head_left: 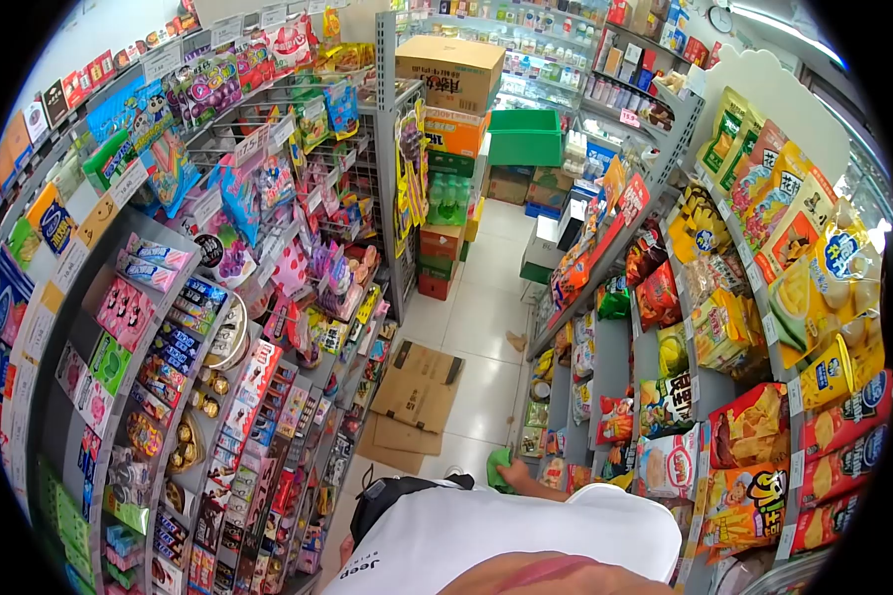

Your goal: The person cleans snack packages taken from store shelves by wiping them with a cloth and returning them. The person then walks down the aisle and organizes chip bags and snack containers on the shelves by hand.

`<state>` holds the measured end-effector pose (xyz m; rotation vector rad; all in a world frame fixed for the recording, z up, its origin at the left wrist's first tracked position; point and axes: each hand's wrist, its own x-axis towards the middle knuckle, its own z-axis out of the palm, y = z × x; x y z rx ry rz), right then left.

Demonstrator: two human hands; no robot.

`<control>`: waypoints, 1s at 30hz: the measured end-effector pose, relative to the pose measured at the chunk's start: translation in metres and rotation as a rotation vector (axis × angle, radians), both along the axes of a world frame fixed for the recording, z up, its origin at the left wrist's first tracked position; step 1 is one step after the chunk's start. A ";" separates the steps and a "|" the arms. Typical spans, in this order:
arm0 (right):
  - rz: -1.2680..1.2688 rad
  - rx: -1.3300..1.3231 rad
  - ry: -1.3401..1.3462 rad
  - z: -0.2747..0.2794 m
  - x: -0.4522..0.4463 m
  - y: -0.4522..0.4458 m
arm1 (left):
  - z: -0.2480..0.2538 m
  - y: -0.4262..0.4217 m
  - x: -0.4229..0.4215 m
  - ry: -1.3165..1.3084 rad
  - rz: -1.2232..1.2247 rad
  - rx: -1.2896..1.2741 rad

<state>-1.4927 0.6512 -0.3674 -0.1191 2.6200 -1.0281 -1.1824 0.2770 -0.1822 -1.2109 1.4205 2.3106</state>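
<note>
My right hand point(515, 478) is low beside the bottom shelf of the right-hand rack, its fingers closed on a green cloth point(499, 470). Bagged snacks point(554, 473) stand on the shelf near that hand. At the left edge of my white shirt point(506, 526) a small patch of skin shows, probably part of my left hand point(346, 546). Its fingers are hidden, so I cannot see if it holds anything. A black bag point(392, 503) sits against my front.
Flattened cardboard point(417, 387) lies on the tiled floor point(481, 387). Candy racks point(223, 377) line the left and chip shelves point(704, 327) the right. Stacked cartons point(449, 74) and a green bin point(524, 137) stand at the aisle's far end.
</note>
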 end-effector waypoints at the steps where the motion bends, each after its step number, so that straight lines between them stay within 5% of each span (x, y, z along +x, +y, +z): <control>1: 0.017 0.005 -0.005 -0.002 -0.001 0.001 | 0.000 -0.001 -0.001 0.000 -0.001 -0.003; 15: 0.092 0.085 -0.207 0.059 -0.016 -0.030 | 0.000 -0.009 -0.005 0.048 0.038 -0.041; 21: -0.035 0.140 -0.223 -0.019 -0.024 -0.017 | 0.007 -0.009 -0.006 0.021 0.034 -0.057; 30: 0.001 0.191 -0.224 0.012 -0.020 -0.027 | 0.024 0.004 -0.001 -0.025 0.018 0.032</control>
